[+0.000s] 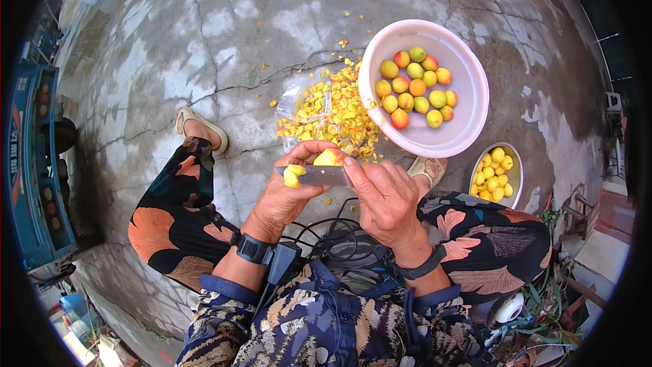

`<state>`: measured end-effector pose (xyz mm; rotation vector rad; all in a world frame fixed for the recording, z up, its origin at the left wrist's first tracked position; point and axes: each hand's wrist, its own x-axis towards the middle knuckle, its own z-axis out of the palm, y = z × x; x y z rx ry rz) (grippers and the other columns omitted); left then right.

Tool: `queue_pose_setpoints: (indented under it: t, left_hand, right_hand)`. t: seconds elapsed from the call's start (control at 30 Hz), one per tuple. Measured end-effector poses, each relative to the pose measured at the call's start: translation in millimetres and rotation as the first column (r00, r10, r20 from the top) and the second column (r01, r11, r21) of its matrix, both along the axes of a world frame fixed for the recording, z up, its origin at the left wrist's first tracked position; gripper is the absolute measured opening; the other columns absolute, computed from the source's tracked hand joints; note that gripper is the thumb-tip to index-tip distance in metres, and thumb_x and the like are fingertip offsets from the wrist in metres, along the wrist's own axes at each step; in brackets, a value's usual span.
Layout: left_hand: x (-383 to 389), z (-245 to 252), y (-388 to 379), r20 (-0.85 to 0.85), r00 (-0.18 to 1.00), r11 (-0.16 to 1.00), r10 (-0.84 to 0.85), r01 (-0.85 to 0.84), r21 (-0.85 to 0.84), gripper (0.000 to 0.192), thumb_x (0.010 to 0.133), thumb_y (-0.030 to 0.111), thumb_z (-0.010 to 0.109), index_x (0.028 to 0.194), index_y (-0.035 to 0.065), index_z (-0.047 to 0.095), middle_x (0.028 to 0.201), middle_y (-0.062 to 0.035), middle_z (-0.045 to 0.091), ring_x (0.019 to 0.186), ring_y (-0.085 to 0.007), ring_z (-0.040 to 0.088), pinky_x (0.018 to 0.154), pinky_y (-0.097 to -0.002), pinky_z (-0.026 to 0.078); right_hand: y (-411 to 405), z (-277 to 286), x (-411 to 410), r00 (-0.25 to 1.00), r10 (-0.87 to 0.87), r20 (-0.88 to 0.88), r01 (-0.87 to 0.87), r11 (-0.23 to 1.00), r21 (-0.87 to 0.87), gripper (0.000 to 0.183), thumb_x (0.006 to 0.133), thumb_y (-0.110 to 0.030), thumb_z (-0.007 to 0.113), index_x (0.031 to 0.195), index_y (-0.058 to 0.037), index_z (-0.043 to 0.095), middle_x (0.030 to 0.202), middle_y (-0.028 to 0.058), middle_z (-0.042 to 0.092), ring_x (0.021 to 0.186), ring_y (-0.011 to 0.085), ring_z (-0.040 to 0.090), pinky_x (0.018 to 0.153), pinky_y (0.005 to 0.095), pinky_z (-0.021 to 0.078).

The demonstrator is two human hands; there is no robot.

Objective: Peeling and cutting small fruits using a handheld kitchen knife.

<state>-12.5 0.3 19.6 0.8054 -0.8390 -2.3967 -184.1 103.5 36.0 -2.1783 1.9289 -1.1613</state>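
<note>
My left hand [280,196] holds a partly peeled yellow-red fruit [328,157], which looks like an apricot or peach. The knife [326,175] is in my right hand [387,199], its blade lying across in front of the fruit. Cut yellow pieces [294,176] cling to the blade near its tip. A large pale pink plastic basin [473,127], beyond my right hand, contains many unpeeled fruits [416,87]. Peeled yellow fruits [492,182] fill a smaller metal bowl [519,183] at the right. A heap of peelings [346,112] lies partly on a clear plastic bag [289,102].
Cracked concrete floor [244,35] surrounds my sandalled feet. Black cables [351,234] loop between my knees. A blue vehicle [38,163] stands at the far left. Green plants [545,306] and clutter lie at the lower right, beside a brick step.
</note>
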Motion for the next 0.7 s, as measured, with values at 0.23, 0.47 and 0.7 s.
queue_pose_setpoints:
  t: [0.23,0.47,0.7]
  left_hand:
    - [-0.7,2.7,-1.5,0.009,0.999,0.999,-0.031,0.031,-0.009,0.057,0.076,-0.009,0.074,0.129,-0.0023,0.054,0.123,-0.0126,0.064,0.116,-0.0194,0.062,0.104,-0.0325,0.048]
    - [2.0,3.8,-1.3,0.1,0.995,0.999,-0.021,0.025,-0.042,0.06,0.074,-0.003,0.072,0.13,-0.0026,0.053,0.122,-0.0116,0.062,0.115,-0.0194,0.061,0.103,-0.0333,0.047]
    - [1.6,0.4,-1.7,0.016,1.0,0.999,-0.014,0.014,-0.03,0.056,0.076,-0.01,0.074,0.128,-0.0026,0.054,0.126,-0.0117,0.063,0.115,-0.0202,0.062,0.101,-0.0335,0.051]
  right_hand:
    - [1.2,-9.7,-20.2,0.974,-0.195,0.12,0.185,0.979,0.085,0.048,0.07,0.008,0.065,0.118,0.0054,0.066,0.086,0.0117,0.06,0.077,0.029,0.06,0.065,0.0405,0.0497]
    - [0.4,2.6,-3.0,0.999,0.031,0.019,-0.032,0.999,0.017,0.052,0.071,-0.001,0.066,0.123,0.0015,0.065,0.089,0.0078,0.059,0.077,0.026,0.061,0.062,0.0376,0.0484]
    - [3.7,-11.6,-15.9,0.975,-0.196,0.109,0.184,0.977,0.106,0.049,0.071,0.006,0.065,0.12,0.0035,0.066,0.089,0.0107,0.06,0.077,0.0294,0.061,0.065,0.0409,0.0498]
